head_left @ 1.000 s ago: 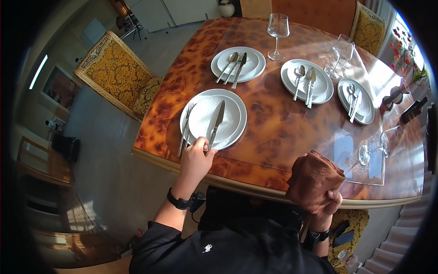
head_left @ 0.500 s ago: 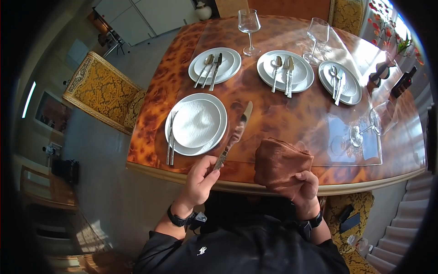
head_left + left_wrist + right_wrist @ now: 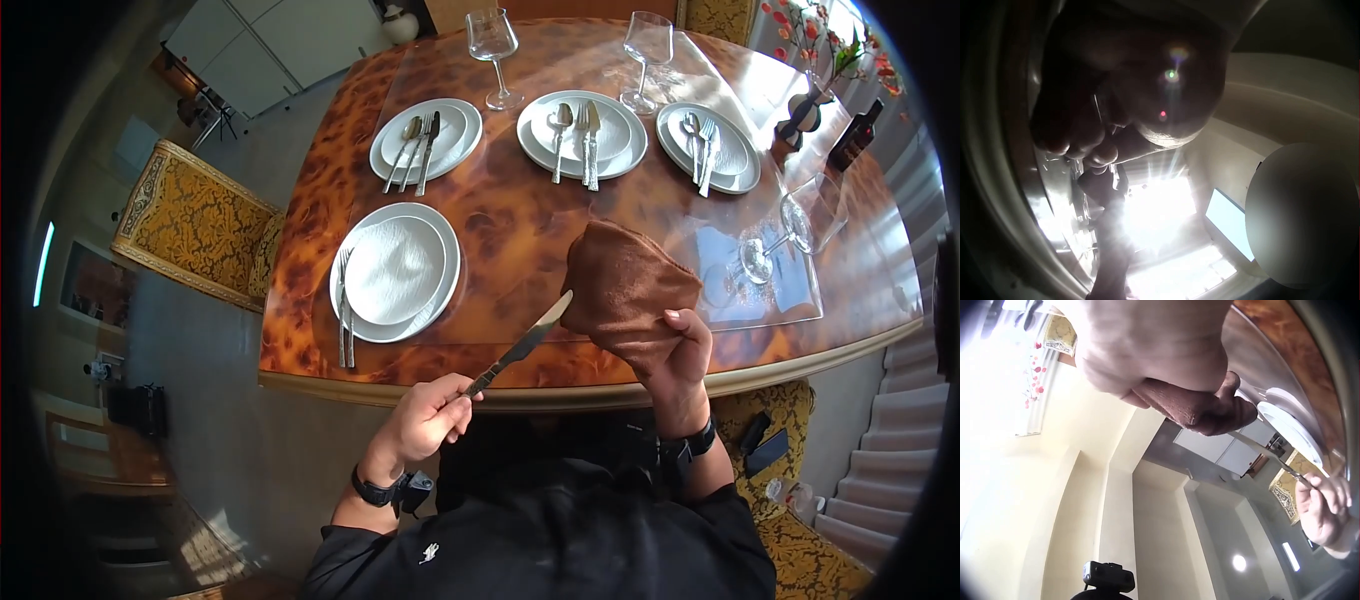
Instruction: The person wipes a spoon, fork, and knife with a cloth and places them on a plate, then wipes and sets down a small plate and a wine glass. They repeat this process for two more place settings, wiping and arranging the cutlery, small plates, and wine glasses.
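My left hand (image 3: 428,415) grips a table knife (image 3: 520,345) by its handle, over the table's front edge. The blade slants up to the right, its tip right at the left edge of a folded brown cloth (image 3: 630,285). That cloth is held in my right hand (image 3: 685,355), thumb on top and the other fingers hidden beneath. To the left lies a small white plate (image 3: 395,270) stacked on a larger one (image 3: 447,285), with a fork (image 3: 345,310) and another utensil along the left rim. In the right wrist view the knife (image 3: 1279,461) reaches toward the cloth; the left wrist view is mostly dark.
Three more plate stacks with cutlery (image 3: 427,150) stand farther back on the glossy table (image 3: 500,240). Wine glasses (image 3: 493,45) stand behind them, another (image 3: 800,220) at the right. A dark bottle (image 3: 856,135) and a flower vase (image 3: 800,115) are at the far right.
My left hand has lifted the knife off the plate's right side and moved it right and toward me, swinging its tip over to the cloth. The cloth has come up over the tabletop.
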`<state>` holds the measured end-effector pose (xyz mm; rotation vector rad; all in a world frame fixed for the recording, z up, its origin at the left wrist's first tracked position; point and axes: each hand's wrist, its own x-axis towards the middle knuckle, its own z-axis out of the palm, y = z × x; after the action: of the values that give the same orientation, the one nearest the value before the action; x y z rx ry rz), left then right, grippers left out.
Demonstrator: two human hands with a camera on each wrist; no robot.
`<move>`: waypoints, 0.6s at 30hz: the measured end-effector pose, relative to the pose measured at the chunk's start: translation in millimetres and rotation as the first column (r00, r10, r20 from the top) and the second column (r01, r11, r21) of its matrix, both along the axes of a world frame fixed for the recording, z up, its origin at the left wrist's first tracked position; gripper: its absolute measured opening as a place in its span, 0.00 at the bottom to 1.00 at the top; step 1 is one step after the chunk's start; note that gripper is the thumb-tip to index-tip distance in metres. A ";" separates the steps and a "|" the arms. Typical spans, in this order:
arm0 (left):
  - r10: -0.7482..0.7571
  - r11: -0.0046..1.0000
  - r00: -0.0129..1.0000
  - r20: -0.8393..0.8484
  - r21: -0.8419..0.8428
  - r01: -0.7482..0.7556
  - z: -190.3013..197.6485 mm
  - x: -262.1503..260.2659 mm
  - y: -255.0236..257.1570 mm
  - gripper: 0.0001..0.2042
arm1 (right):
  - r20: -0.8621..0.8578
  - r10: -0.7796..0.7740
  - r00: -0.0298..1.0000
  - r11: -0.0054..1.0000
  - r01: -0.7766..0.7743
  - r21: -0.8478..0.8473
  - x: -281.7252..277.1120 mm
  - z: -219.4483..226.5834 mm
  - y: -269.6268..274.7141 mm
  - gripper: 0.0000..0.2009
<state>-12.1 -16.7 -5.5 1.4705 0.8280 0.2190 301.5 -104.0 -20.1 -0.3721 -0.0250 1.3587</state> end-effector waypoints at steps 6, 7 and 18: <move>0.070 0.470 0.990 0.119 0.872 -0.138 -4.9 15.2 -1.0 0.23 | -0.019 0.268 0.963 0.963 -0.267 0.018 -34.6 -15.1 2.1 0.32; 0.057 0.405 0.994 0.098 0.907 -0.113 -10.5 17.7 0.3 0.25 | -0.034 0.343 0.939 0.939 -0.342 0.031 -47.2 -23.6 3.5 0.31; 0.048 0.177 0.999 0.013 0.984 -0.022 -11.9 -15.2 8.6 0.27 | -0.066 0.293 0.954 0.956 -0.292 0.011 -45.0 -0.9 1.0 0.33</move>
<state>-27.3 -8.1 -17.4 2.7274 0.7167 0.9459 256.5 -103.0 -21.0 -0.3303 -0.0265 1.6640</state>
